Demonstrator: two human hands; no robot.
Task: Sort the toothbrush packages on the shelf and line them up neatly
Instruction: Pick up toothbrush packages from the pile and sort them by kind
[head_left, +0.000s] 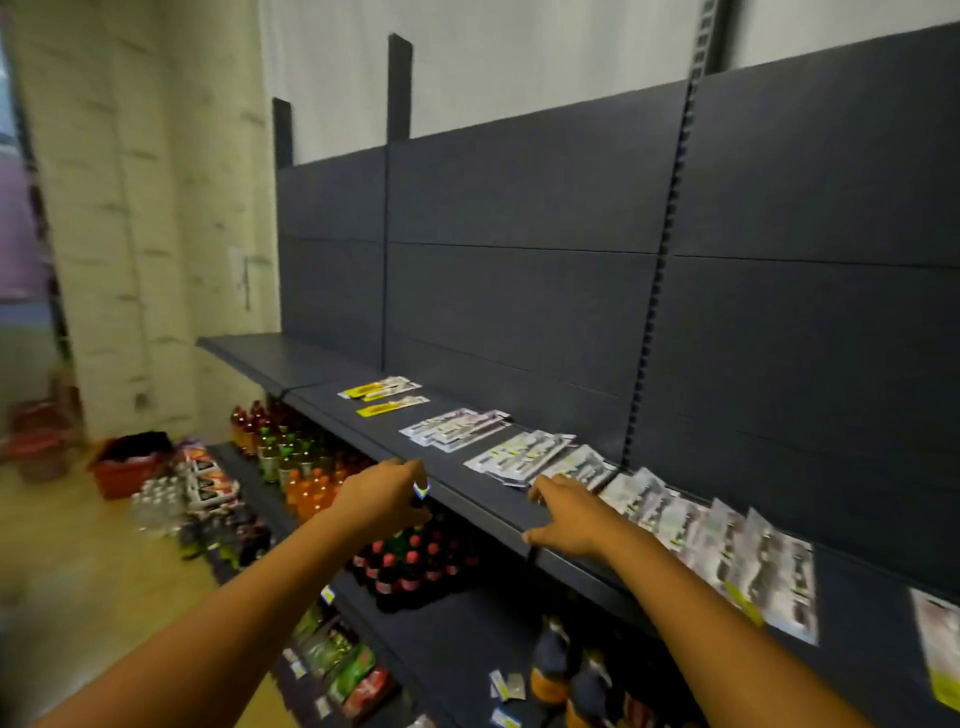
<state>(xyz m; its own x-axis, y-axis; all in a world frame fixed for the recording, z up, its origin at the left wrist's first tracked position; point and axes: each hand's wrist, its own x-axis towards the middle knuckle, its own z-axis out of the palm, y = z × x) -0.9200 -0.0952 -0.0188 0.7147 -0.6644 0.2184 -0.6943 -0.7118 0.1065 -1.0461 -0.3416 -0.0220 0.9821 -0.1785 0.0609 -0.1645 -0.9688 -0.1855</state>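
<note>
**Both hands out over the shelf edge, nothing held**

The left hand reached fwd past the front lip of the dark grey metal shelf, wrist bent, fingers loosely curled downward; its grip looked released, w/ nothing in it. The right hand lay on the shelf's front edge, fingers spread and pointing at the packs, thumb hooked over the lip; grip released too, just touching the shelf. Both forearms ran in from the bottom of the view, bare.

The flat white-and-grey toothbrush packages sat in fanned piles along the shelf, nearest pile just beyond the right fingertips. Two yellow-carded toothbrush packs lay further left, well apart from the hands. A long overlapping row of white packs ran to the right.

Motion blur smeared all print on the packs; counts per pile hard to tell. One pack at the far right was cut off by the frame. The coloured drink bottles on the lower tier were partly hidden by the arms.
</note>
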